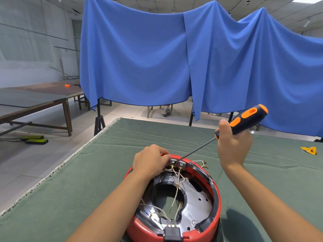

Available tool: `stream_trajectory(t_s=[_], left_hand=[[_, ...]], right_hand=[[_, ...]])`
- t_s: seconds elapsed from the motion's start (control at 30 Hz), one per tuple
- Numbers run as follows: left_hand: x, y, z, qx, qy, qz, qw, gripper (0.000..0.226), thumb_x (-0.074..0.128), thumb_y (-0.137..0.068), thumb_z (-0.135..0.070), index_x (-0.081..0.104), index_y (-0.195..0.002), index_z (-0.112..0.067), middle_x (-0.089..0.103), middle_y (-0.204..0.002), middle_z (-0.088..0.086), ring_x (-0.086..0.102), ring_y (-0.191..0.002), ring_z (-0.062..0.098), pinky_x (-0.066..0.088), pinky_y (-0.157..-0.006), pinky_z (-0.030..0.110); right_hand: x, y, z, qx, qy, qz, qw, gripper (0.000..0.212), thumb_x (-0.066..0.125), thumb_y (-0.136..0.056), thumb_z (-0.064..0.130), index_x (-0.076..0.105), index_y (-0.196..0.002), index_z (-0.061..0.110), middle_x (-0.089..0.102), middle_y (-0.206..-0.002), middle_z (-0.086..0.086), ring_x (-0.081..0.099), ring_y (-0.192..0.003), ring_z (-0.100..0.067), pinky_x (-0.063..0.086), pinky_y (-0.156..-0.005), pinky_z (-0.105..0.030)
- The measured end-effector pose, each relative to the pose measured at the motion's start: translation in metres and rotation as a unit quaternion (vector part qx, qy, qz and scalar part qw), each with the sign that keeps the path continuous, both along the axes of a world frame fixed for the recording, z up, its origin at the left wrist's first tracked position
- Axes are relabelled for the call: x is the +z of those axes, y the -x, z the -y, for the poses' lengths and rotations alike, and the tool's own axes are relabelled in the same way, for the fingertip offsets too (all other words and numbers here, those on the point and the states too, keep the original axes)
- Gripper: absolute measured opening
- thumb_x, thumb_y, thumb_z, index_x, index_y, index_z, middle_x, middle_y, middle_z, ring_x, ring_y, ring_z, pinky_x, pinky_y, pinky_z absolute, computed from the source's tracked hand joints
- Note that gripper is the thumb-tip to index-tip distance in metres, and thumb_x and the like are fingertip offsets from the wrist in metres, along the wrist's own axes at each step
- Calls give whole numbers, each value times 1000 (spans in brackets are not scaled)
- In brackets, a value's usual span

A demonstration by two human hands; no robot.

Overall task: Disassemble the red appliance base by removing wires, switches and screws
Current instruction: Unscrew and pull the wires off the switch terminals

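The red appliance base [215,203] lies upside down on the green cloth, its black inner plate and several white wires [176,193] exposed. Two grey switches [177,163] sit on its far rim, and a black socket [172,233] on the near rim. My left hand [151,158] grips the far rim beside the left switch, fingers curled. My right hand [232,145] holds an orange-and-black screwdriver [244,121]; its long shaft slants down-left and the tip touches between the two switches.
The table's green cloth [104,172] spreads around the base. A short loose wire with brass terminals [202,163] lies just behind the rim. A yellow scrap [309,150] rests at the far right. Blue curtains [157,58] hang behind; other tables stand at left.
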State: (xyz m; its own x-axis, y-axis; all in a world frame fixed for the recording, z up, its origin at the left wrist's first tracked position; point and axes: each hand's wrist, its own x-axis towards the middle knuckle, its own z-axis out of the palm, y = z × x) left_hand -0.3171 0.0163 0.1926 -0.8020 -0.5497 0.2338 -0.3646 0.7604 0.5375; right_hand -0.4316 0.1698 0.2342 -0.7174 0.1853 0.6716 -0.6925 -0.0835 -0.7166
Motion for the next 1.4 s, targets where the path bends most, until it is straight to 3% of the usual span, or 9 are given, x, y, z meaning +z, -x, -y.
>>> stream_trajectory(t_s=[0.13,0.3,0.47,0.57,0.67,0.93,1.07,1.17,1.4], left_hand=[[-1,1,-1,2,-1,0,1000,16,53,-83,-38,64,-70,-37,70,-85,-7,62,-92,20,45,-79,31],[-1,0,-1,-1,-3,-6,1000,17,54,-85,-40,70,-83,-36,70,-86,-8,61,-91,19,44,-79,31],[-1,-1,1,-3,-9,-4,1000,17,54,-85,-41,67,-74,-36,70,-83,-8,61,-89,18,45,-80,31],[-1,-1,0,-7,-9,-5,1000,19,54,-84,-40,65,-70,-36,69,-79,-9,61,-87,17,42,-76,29],[1,-1,0,-3,-8,-7,1000,17,54,-84,-40,67,-73,-37,69,-82,-9,61,-88,18,40,-74,28],[0,-1,-1,0,0,-6,1000,19,54,-86,-40,67,-73,-36,69,-82,-9,60,-90,18,40,-74,29],[0,-1,-1,4,1,-6,1000,18,53,-86,-39,69,-77,-36,70,-84,-8,61,-91,19,41,-76,29],[-1,-1,-2,9,-1,-3,1000,18,53,-86,-39,66,-74,-36,68,-80,-8,61,-90,20,40,-76,29],[-1,0,-3,8,-9,-13,1000,17,53,-87,-38,70,-81,-36,70,-86,-9,61,-92,18,38,-75,28]], right_hand=[[7,14,1,-16,-27,71,997,23,52,-68,33,48,-51,18,55,-40,13,52,-42,-2,38,-44,-12],[8,31,8,-39,-48,164,985,21,51,-66,35,54,-55,17,56,-39,14,53,-40,3,36,-40,-16],[8,35,10,-57,-53,209,975,25,59,-80,26,55,-58,15,55,-46,12,51,-45,-2,35,-45,-24],[3,24,3,-42,21,189,981,21,59,-79,27,57,-66,11,57,-46,10,53,-41,3,35,-40,-11],[-5,4,-4,-26,69,132,989,24,57,-76,28,56,-58,12,57,-41,16,53,-42,5,35,-44,-4],[-13,-18,-11,-6,54,50,997,30,56,-77,31,56,-52,14,57,-43,16,55,-46,3,38,-51,-5],[-3,-21,-9,6,-14,-20,1000,31,55,-76,36,52,-54,14,52,-44,11,49,-45,-6,39,-50,-18],[11,-14,-1,-7,-49,-7,999,32,55,-73,32,42,-48,18,48,-42,7,44,-43,-7,36,-47,-22],[18,11,9,-52,-62,131,988,26,52,-69,36,48,-51,17,53,-41,9,48,-39,-2,34,-43,-21]])
